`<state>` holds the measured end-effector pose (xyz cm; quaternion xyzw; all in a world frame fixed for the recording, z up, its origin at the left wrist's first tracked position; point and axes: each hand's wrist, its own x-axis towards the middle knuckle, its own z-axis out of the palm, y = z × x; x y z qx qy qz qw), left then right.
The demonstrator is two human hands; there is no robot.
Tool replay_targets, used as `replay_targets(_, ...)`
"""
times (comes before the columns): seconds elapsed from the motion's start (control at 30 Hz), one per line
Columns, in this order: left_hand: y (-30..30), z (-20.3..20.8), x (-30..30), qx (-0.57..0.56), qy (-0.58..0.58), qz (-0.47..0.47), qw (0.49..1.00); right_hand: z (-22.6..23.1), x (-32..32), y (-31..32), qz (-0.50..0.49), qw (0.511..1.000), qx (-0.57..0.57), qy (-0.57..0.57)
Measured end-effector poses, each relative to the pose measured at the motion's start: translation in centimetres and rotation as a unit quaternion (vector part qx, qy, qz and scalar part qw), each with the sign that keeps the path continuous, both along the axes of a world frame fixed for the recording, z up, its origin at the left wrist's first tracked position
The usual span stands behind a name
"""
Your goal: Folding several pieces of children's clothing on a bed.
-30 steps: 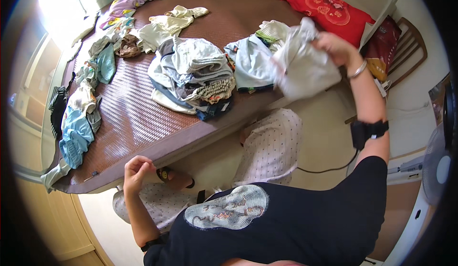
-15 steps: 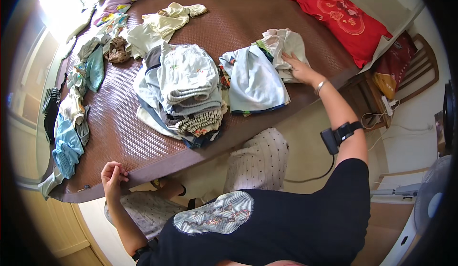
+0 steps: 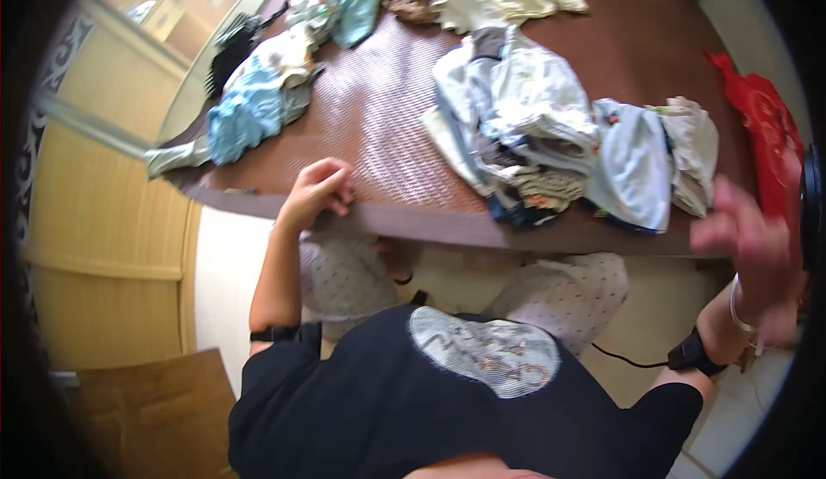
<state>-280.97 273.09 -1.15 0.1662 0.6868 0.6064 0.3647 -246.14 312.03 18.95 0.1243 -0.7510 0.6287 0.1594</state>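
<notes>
My left hand rests by the near edge of the brown woven mat, its fingers loosely curled in and no cloth visible in them. Raised at the far right, my right hand is smeared by motion, so its fingers cannot be read. Closest to it is a pile of cream-white clothes. Left of that lies a light blue folded garment. A taller stack of folded clothes, white on top with grey and patterned layers below, sits in the middle.
Loose clothes line the far left of the mat, among them a light blue garment, a teal one and a brown one. A red cushion-like bundle lies at the right. Wooden cabinets stand at the left.
My right hand has come off the cream-white pile and moved toward me and to the right. The view has turned, so the clothes appear further right. My left hand stays curled by the mat's edge.
</notes>
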Motion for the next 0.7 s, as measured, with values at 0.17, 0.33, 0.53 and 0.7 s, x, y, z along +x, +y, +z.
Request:
replay_targets(0.17,-2.4,-0.3,-5.0,-0.091,0.106,-0.008,0.990,1.4,1.1,-3.8,0.519,0.805,-0.084,-0.274)
replay_targets(0.33,-6.9,-0.7,-14.0,-0.289,0.556,0.138,0.767,-0.8,-1.6,-6.3,0.551,0.828,0.104,0.010)
replay_targets(0.53,-12.2,-0.6,-20.0,-0.505,0.369,0.327,0.709,0.7,-3.9,-8.9,0.493,0.858,0.118,0.083)
replay_targets(0.7,-12.2,0.9,-18.0,-0.382,0.435,0.236,0.780,1.3,-4.7,-10.3,0.539,0.839,0.080,0.015)
